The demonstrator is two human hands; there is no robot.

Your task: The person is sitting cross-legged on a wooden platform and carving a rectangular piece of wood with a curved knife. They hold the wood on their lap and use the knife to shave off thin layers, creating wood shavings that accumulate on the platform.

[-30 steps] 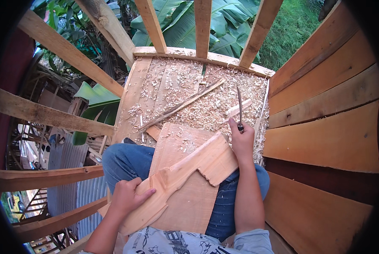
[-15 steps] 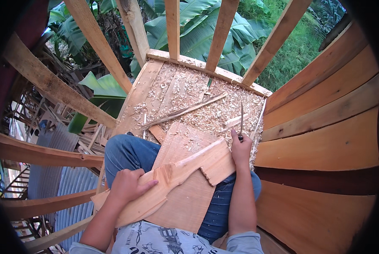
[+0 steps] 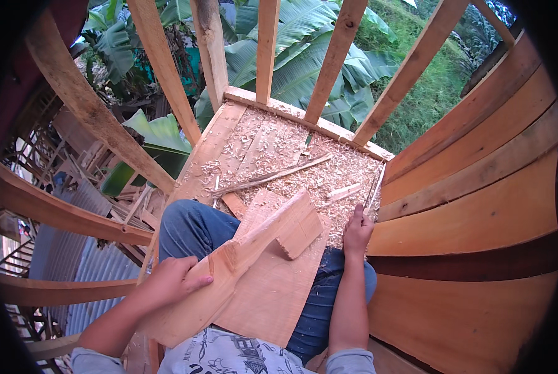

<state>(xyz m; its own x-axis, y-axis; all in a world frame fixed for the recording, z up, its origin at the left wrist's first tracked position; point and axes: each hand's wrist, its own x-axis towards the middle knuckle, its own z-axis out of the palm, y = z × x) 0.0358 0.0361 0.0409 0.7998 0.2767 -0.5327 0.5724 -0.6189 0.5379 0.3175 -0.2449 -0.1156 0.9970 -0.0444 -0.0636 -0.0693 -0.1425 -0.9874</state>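
Note:
A carved piece of pale wood [image 3: 249,260], with a notch cut in its side and a blocky far end, lies slanted across my lap, tilted more on edge. My left hand [image 3: 178,278] is closed round its near part, thumb on top. Under it a flat wooden board [image 3: 263,305] rests on my thighs. My right hand [image 3: 357,234] is closed on a knife, its thin blade [image 3: 373,192] pointing away from me by the right wall. The handle is mostly hidden in my fist. Blade and wood are apart.
Wood shavings [image 3: 272,149] cover the plank floor ahead. On them lie a long thin stick [image 3: 272,177] and a short pale offcut [image 3: 344,192]. Upright wooden slats [image 3: 267,53] stand around the front and left; a plank wall [image 3: 472,209] rises close on the right.
My left hand has tipped the carved wood more on edge, its far end shifting left and away. My right hand has moved slightly down, the knife blade swinging rightward toward the wall.

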